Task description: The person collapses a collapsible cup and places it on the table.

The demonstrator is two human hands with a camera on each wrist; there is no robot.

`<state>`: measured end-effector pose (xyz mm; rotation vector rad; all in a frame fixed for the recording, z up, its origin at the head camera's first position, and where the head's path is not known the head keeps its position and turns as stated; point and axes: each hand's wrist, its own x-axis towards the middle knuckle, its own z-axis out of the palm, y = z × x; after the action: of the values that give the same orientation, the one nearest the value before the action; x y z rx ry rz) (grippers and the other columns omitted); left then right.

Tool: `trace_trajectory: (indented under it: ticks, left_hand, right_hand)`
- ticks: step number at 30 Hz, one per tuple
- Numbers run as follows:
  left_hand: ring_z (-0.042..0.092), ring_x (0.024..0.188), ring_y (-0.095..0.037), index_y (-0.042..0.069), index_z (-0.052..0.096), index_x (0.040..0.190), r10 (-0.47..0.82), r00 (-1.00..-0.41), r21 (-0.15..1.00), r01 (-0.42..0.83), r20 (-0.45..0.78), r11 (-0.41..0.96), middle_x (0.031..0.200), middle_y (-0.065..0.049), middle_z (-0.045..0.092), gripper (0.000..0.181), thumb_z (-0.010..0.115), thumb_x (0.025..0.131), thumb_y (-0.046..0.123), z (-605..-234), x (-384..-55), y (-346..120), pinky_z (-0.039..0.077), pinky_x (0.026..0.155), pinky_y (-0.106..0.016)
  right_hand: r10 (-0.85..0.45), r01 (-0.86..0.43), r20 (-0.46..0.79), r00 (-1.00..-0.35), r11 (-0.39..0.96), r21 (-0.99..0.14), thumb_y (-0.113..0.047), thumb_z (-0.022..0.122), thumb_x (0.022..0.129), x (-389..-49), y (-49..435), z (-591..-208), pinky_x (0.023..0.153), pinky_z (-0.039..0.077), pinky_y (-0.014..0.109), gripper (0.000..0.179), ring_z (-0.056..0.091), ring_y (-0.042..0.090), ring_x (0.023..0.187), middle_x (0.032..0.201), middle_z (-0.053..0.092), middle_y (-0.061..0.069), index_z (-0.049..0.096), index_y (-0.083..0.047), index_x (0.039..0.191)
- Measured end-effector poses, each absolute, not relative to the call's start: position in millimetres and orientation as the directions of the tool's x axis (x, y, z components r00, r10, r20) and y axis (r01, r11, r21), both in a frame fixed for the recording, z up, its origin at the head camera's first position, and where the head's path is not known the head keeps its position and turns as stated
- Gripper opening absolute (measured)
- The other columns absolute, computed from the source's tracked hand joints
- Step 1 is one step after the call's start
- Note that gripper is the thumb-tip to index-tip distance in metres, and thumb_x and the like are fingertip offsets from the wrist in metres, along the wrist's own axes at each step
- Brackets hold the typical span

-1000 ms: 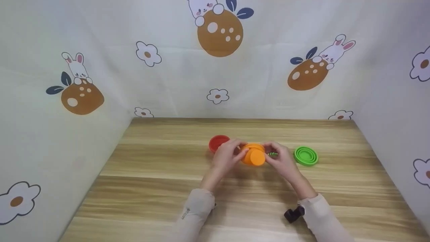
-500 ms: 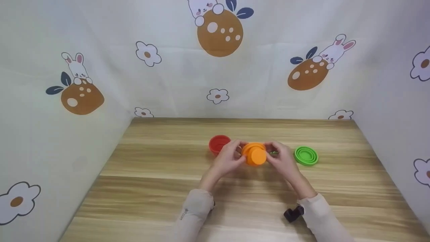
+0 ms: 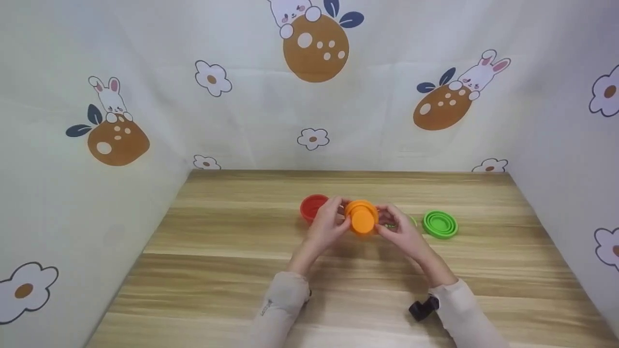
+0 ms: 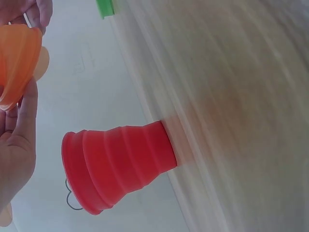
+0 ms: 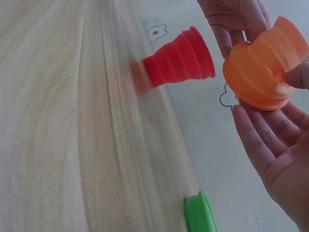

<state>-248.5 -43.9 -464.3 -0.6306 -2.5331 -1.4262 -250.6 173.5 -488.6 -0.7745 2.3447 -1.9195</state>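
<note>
An orange collapsible cup [image 3: 362, 221] is held above the table between both hands, its round base facing the head camera. My left hand [image 3: 325, 227] grips it at the left side, fingers behind and thumb in front. On the opposite side my right hand [image 3: 406, 233] pinches it, with the thumb pressing into the wall, which looks dented and bent in the right wrist view [image 5: 260, 67]. A red collapsible cup [image 4: 120, 166] stands upright and extended on the table, just left of and behind the left hand.
A green collapsible cup [image 3: 440, 224], folded flat, lies right of the right hand. Another light green piece [image 3: 413, 221] is mostly hidden behind that hand. The wooden table [image 3: 217, 280] is bordered by patterned cloth walls [image 3: 261, 116].
Both hands have raised the orange cup slightly and shifted it a little left. Its base has turned more squarely toward the head camera. The red and green cups have stayed put.
</note>
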Motion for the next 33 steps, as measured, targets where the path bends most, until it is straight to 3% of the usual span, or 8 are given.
trace_trajectory:
  ticks: [5,13,15,22,33]
  left_hand:
    - [0.064,0.102,-0.027,-0.002,0.057,0.117,0.278,-0.891,0.781,0.450,0.359,0.433,0.114,-0.017,0.062,0.027,0.061,0.090,-0.003,-465,-249,-44,0.060,0.087,-0.036]
    - [0.065,0.098,-0.025,-0.001,0.058,0.118,0.285,-0.893,0.779,0.444,0.348,0.442,0.112,-0.016,0.062,0.028,0.062,0.090,-0.002,-464,-247,-44,0.059,0.083,-0.023]
    - [0.064,0.098,-0.024,-0.001,0.057,0.118,0.290,-0.896,0.786,0.438,0.338,0.437,0.112,-0.015,0.063,0.029,0.062,0.089,-0.002,-464,-247,-44,0.059,0.083,-0.022]
    - [0.064,0.100,-0.022,0.001,0.053,0.121,0.336,-0.897,0.811,0.414,0.287,0.413,0.114,-0.015,0.067,0.032,0.061,0.089,0.000,-463,-245,-43,0.058,0.085,-0.023]
    - [0.063,0.111,-0.020,0.006,0.051,0.124,0.416,-0.886,0.843,0.376,0.205,0.385,0.128,-0.011,0.067,0.031,0.054,0.093,0.004,-461,-242,-45,0.055,0.097,-0.029]
  right_hand:
    - [-0.407,-0.352,0.284,-0.868,0.102,-0.930,0.001,0.065,0.091,-251,174,-489,0.087,0.057,0.020,0.036,0.067,0.004,0.099,0.115,0.067,0.021,0.052,0.011,0.123]
    - [-0.356,-0.340,0.284,-0.891,0.106,-0.934,0.005,0.064,0.090,-250,169,-490,0.086,0.055,0.017,0.031,0.065,0.003,0.096,0.102,0.068,-0.009,0.051,0.012,0.117]
    - [-0.327,-0.341,0.287,-0.900,0.119,-0.933,0.006,0.065,0.089,-250,167,-490,0.084,0.054,0.017,0.031,0.064,0.004,0.094,0.099,0.069,-0.007,0.052,0.012,0.116]
    - [-0.247,-0.330,0.277,-0.928,0.208,-0.921,0.006,0.067,0.087,-249,165,-485,0.084,0.054,0.016,0.031,0.064,0.008,0.094,0.105,0.070,0.020,0.057,0.009,0.117]
    - [-0.274,-0.388,0.311,-0.910,0.301,-0.871,0.006,0.065,0.088,-250,167,-484,0.082,0.055,0.016,0.032,0.062,0.002,0.092,0.107,0.069,0.018,0.063,0.004,0.120]
